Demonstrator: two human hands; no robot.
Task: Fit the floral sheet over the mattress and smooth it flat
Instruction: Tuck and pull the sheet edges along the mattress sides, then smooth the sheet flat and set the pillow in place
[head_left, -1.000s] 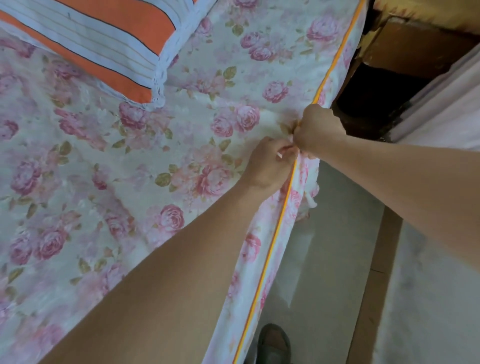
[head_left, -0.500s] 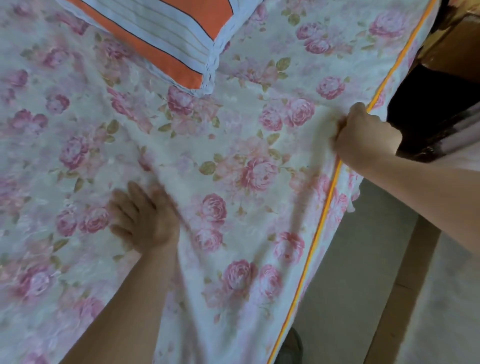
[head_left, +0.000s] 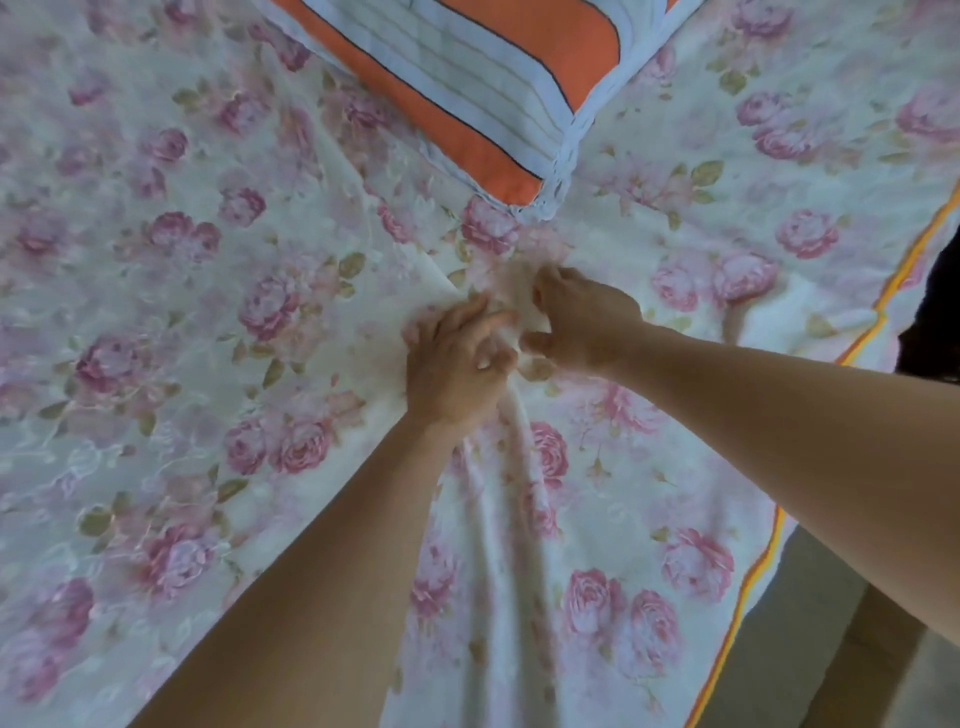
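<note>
Pillow (head_left: 498, 78): orange panels with pale blue-white striped bands and a gathered edge, lying at the far centre of the bed, one corner pointing near. Floor (head_left: 810, 670): grey-beige, plain, visible at the near right beside the bed.

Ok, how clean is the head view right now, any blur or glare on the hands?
Head view: soft even light, no glare; both hands slightly motion-blurred where they bunch the floral sheet; wide-angle bending curves the orange piping; pillow cropped at top.
</note>
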